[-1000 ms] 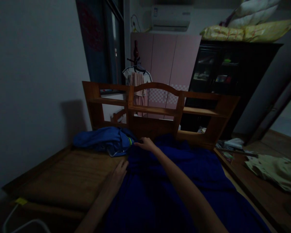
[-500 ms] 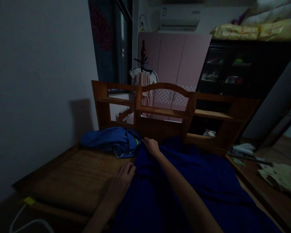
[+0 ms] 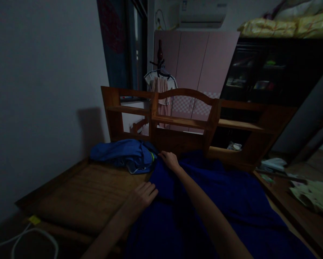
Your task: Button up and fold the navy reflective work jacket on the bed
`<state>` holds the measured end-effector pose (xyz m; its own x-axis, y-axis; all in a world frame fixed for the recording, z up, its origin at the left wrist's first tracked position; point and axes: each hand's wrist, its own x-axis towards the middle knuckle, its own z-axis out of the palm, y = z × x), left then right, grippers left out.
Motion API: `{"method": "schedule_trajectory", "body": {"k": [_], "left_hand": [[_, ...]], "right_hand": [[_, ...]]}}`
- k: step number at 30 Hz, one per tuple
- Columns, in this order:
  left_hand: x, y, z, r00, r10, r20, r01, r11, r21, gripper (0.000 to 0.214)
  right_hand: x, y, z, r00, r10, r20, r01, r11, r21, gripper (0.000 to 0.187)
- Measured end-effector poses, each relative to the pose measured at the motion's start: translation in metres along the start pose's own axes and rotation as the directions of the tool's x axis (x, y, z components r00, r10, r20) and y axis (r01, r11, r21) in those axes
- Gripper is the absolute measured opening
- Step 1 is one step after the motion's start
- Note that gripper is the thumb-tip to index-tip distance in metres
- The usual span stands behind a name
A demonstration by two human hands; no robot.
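Observation:
A dark blue sheet [image 3: 204, 208] lies spread over the right part of a wooden bed [image 3: 77, 190]. My right hand [image 3: 170, 160] reaches to the sheet's far left corner by the headboard, fingers curled on the cloth. My left hand [image 3: 144, 194] rests flat on the sheet's left edge, fingers stretched out. A crumpled lighter blue garment [image 3: 123, 154] with a yellow-green stripe lies just left of my right hand, at the head of the bed.
A wooden headboard [image 3: 188, 122] with open shelves stands behind the bed. Beyond it are a pink wardrobe [image 3: 201, 64], hanging clothes [image 3: 160, 86] and a dark cabinet [image 3: 272, 72]. A white cable [image 3: 23, 241] lies at lower left. Pale cloth [image 3: 312, 198] lies on the floor at right.
The view has shifted slightly. My left hand slid a little forward along the sheet's edge and flattened. My right hand stays at the far corner by the headboard.

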<state>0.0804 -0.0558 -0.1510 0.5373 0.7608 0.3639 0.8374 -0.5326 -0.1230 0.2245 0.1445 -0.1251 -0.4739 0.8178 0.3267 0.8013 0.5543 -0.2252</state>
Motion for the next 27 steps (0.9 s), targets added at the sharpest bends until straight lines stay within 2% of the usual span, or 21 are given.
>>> {"method": "schedule_trajectory", "body": {"k": [3, 6, 10, 13, 15, 17, 20, 24, 27], "left_hand": [[-0.005, 0.001, 0.004, 0.999, 0.008, 0.034, -0.007, 1.0, -0.015, 0.025], [-0.006, 0.001, 0.005, 0.996, -0.069, 0.056, 0.068, 0.998, 0.01, 0.023], [-0.008, 0.009, -0.014, 0.992, -0.129, 0.001, 0.129, 0.989, -0.069, 0.02], [-0.002, 0.022, -0.035, 0.989, -0.124, -0.078, 0.107, 0.975, -0.195, 0.046], [0.01, 0.029, -0.043, 0.995, -0.075, -0.065, 0.055, 0.962, -0.268, 0.054], [0.032, 0.035, -0.041, 1.0, -0.017, -0.026, 0.007, 0.946, -0.324, 0.055], [0.076, 0.038, -0.016, 0.999, 0.028, 0.023, -0.017, 0.92, -0.391, 0.055], [0.136, 0.038, 0.039, 0.988, 0.057, 0.146, 0.013, 0.899, -0.438, 0.057], [0.161, 0.034, 0.072, 0.985, 0.046, 0.164, 0.023, 0.916, -0.4, 0.057]], "right_hand": [[-0.001, -0.004, 0.002, 1.0, -0.008, -0.002, 0.008, 1.0, -0.014, 0.045], [-0.003, -0.011, -0.004, 0.998, -0.041, -0.038, 0.04, 0.999, -0.02, 0.045], [-0.022, -0.008, -0.03, 0.989, -0.081, -0.123, 0.08, 0.997, -0.018, 0.047], [-0.055, 0.016, -0.054, 0.98, -0.117, -0.163, 0.117, 0.993, -0.008, 0.045], [-0.084, 0.041, -0.067, 0.971, -0.148, -0.188, 0.152, 0.988, 0.004, 0.045], [-0.114, 0.07, -0.077, 0.975, -0.141, -0.173, 0.143, 0.99, -0.003, 0.045], [-0.152, 0.113, -0.087, 0.994, -0.086, -0.074, 0.084, 0.996, -0.037, 0.047], [-0.186, 0.165, -0.092, 0.998, 0.004, 0.055, 0.001, 0.995, -0.1, 0.049], [-0.204, 0.201, -0.089, 0.995, 0.076, 0.066, -0.064, 0.984, -0.165, 0.051]]}}
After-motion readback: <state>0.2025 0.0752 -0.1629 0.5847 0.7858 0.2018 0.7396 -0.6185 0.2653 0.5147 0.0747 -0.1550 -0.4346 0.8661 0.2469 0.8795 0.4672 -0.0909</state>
